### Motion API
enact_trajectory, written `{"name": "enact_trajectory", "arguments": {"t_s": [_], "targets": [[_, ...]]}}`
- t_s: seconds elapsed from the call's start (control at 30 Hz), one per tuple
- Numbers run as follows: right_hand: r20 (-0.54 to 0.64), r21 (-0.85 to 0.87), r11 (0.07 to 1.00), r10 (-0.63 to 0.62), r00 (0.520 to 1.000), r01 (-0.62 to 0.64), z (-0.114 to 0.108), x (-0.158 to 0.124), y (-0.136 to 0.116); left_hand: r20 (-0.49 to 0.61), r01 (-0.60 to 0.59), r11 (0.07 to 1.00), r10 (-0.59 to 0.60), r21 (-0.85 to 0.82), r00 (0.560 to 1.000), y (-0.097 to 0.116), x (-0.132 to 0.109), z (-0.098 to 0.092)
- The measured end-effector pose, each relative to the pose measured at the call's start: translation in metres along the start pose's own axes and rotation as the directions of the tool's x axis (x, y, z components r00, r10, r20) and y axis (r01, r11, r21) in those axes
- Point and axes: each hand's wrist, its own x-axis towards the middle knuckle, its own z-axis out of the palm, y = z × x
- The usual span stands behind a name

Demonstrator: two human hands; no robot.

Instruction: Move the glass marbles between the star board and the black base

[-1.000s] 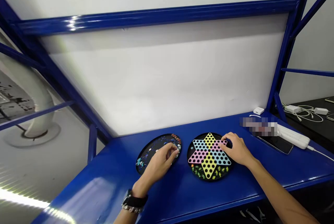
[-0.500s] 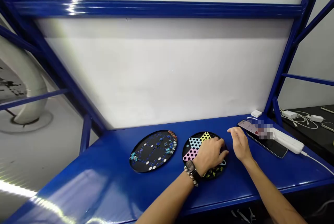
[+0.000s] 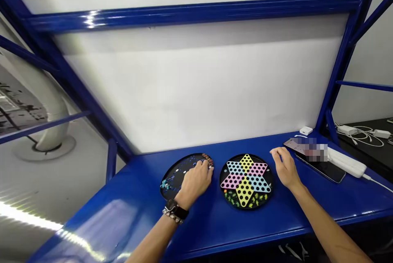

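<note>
**Left hand back at the tray, star board uncovered**

The left hand (image 3: 195, 183), which lay over the Chinese checkers board (image 3: 245, 181) half a second ago, has moved left and now rests on the black round tray (image 3: 175, 177). Its fingers are at the tray's far rim, against the reddish-brown pieces (image 3: 207, 159). The wristwatch (image 3: 175, 210) has travelled left with it. The whole star now shows again, its pink, blue and yellow points no longer covered. The right hand (image 3: 285, 168), which pressed on the board's right edge a second ago, is now off the board, just beside it on the right, where it was half a second ago.
</note>
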Motion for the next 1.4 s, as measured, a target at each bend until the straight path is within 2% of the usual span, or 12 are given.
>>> {"name": "enact_trajectory", "arguments": {"t_s": [0.1, 0.2, 0.43, 0.67, 0.77, 0.87, 0.97, 1.07, 1.13, 1.23, 1.3, 1.4], "targets": [[0.007, -0.006, 1.000, 0.012, 1.000, -0.012, -0.001, -0.001, -0.002, -0.048, 0.013, 0.997, -0.009, 0.083, 0.999, 0.022, -0.002, 0.007], [0.006, -0.023, 1.000, 0.014, 1.000, -0.014, -0.002, -0.001, -0.003, -0.070, 0.023, 0.993, -0.015, 0.117, 0.997, 0.034, 0.002, 0.012], [0.010, -0.057, 0.998, -0.004, 1.000, 0.004, 0.000, 0.000, -0.002, -0.094, 0.075, 0.990, -0.065, 0.116, 0.994, 0.026, 0.002, 0.026], [0.030, -0.053, 0.998, 0.025, 0.999, -0.023, 0.000, -0.001, -0.002, -0.029, 0.040, 0.997, -0.038, 0.061, 0.999, 0.020, -0.001, 0.033], [0.022, -0.052, 0.998, 0.024, 0.999, -0.023, 0.001, -0.002, -0.003, -0.021, 0.017, 0.999, -0.016, 0.043, 1.000, 0.013, -0.002, 0.032], [0.025, -0.051, 0.999, 0.016, 1.000, -0.015, 0.001, -0.002, -0.004, -0.057, 0.025, 0.999, -0.027, -0.021, 0.998, 0.014, -0.001, 0.020], [0.028, -0.050, 0.999, 0.006, 1.000, -0.004, 0.002, -0.001, -0.004, -0.117, -0.061, 0.985, 0.042, -0.161, 0.992, 0.039, 0.001, -0.001], [0.020, -0.052, 0.999, 0.004, 1.000, -0.003, 0.002, 0.000, -0.001, -0.126, -0.236, 0.922, 0.207, -0.308, 0.970, 0.090, 0.005, -0.020], [0.008, -0.042, 0.999, -0.002, 1.000, 0.002, 0.002, 0.001, 0.003, -0.160, -0.401, 0.840, 0.367, -0.365, 0.916, 0.128, 0.011, -0.025], [-0.016, -0.010, 1.000, -0.010, 1.000, 0.010, 0.001, 0.003, 0.008, -0.160, -0.526, 0.730, 0.513, -0.436, 0.843, 0.171, 0.022, -0.023], [-0.034, 0.007, 1.000, -0.005, 0.999, 0.005, 0.000, 0.004, 0.010, -0.147, -0.555, 0.692, 0.557, -0.463, 0.817, 0.184, 0.028, -0.017], [-0.046, 0.009, 1.000, -0.003, 0.999, 0.004, -0.001, 0.005, 0.009, -0.133, -0.578, 0.666, 0.594, -0.471, 0.793, 0.181, 0.035, -0.010]]}}
